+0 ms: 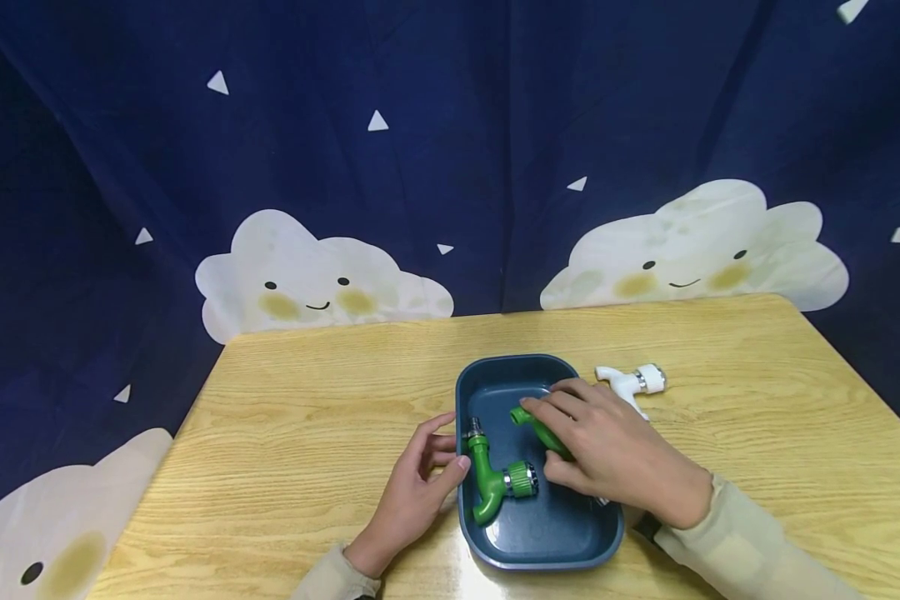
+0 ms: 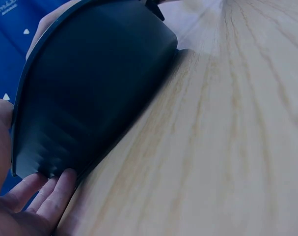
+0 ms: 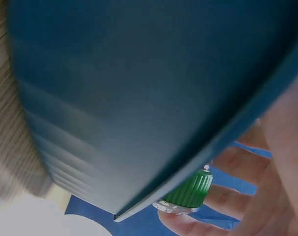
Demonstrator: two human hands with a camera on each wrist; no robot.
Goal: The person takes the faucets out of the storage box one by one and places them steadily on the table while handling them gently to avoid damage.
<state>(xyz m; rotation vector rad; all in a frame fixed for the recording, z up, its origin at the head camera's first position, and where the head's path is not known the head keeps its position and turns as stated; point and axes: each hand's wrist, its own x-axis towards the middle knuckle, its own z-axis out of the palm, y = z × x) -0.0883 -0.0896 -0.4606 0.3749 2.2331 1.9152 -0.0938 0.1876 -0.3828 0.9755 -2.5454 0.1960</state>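
A dark blue plastic tray (image 1: pixel 528 537) stands on the table. My left hand (image 1: pixel 412 492) holds its left side, thumb at the rim and fingers against the outer wall; these fingers (image 2: pixel 58 199) show in the left wrist view. Inside the tray, on the left, lies a green faucet (image 1: pixel 486 473) with a ribbed green knob and a metal end. Over the tray's right side my right hand (image 1: pixel 611 442) grips another green faucet (image 1: pixel 551 440), mostly hidden by the hand. A ribbed green knob (image 3: pixel 190 189) appears between the fingers in the right wrist view.
A white faucet (image 1: pixel 626 383) lies on the wooden table (image 1: pixel 307 417), just beyond the tray's right side. Behind the table hangs a dark blue curtain (image 1: pixel 480 150) with clouds and triangles. A small silvery bit (image 1: pixel 602 501) shows beneath the right hand.
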